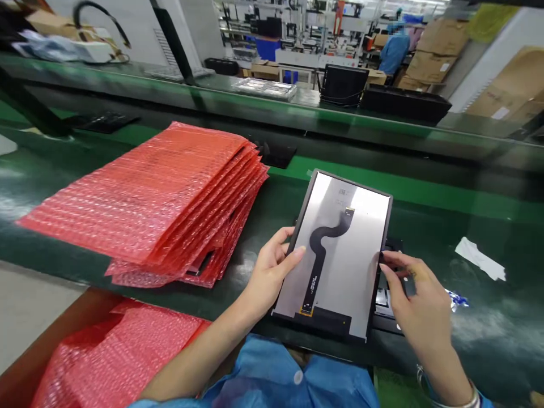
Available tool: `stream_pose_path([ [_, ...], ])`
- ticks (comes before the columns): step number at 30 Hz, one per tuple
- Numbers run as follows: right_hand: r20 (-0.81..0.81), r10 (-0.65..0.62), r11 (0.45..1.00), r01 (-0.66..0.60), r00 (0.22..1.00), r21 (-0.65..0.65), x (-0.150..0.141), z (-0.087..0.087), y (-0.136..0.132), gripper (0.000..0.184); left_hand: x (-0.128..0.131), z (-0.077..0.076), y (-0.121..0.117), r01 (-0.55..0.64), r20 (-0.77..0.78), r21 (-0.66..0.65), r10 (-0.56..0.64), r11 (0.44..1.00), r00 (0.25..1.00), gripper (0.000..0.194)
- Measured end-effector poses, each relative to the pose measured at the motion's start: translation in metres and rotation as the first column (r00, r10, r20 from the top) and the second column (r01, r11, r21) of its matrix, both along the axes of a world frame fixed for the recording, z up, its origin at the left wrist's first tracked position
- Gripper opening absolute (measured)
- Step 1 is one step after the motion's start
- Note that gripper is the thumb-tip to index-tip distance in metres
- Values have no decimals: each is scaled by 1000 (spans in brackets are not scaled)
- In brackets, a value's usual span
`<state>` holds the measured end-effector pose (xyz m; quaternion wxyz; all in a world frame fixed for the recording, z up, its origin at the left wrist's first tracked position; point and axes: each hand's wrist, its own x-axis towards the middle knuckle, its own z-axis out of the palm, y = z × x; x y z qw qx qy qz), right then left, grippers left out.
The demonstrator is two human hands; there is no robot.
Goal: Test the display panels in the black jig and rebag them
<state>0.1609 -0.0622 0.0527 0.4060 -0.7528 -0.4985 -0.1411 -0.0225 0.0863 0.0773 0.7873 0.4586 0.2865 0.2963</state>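
Note:
I hold a flat display panel (340, 255) back side up over the green belt; its grey back carries a black flex cable (323, 243) that curves down to a connector. My left hand (272, 269) grips the panel's left edge, thumb on the back. My right hand (414, 300) pinches the panel's right edge with closed fingers. Under the panel's right side lies another dark panel (385, 303), mostly hidden.
A fanned stack of red bubble bags (157, 198) lies on the green conveyor belt (467, 215) to the left. More red bags (114, 351) sit in a box below. A white scrap (480, 258) lies right. Black trays (403, 102) and a person in blue (395, 48) are beyond.

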Motion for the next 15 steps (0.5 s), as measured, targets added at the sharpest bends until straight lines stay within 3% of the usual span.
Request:
stream_pose_path([
  [6, -130, -73, 989, 55, 989, -137, 14, -10, 1, 39, 0, 7, 4, 72, -46, 50, -70, 996, 996, 40],
  [11, -311, -20, 974, -52, 950, -221, 15, -12, 4, 25, 4, -3, 9, 107, -105, 90, -97, 990, 990, 44],
  [13, -390, 37, 971, -124, 920, -202, 19, -12, -2, 24, 7, -6, 14, 84, -117, 72, -75, 994, 990, 46],
  [15, -459, 5, 973, -110, 889, -201, 32, -14, -16, 29, 9, -7, 20, 23, -92, 52, -18, 998, 996, 46],
])
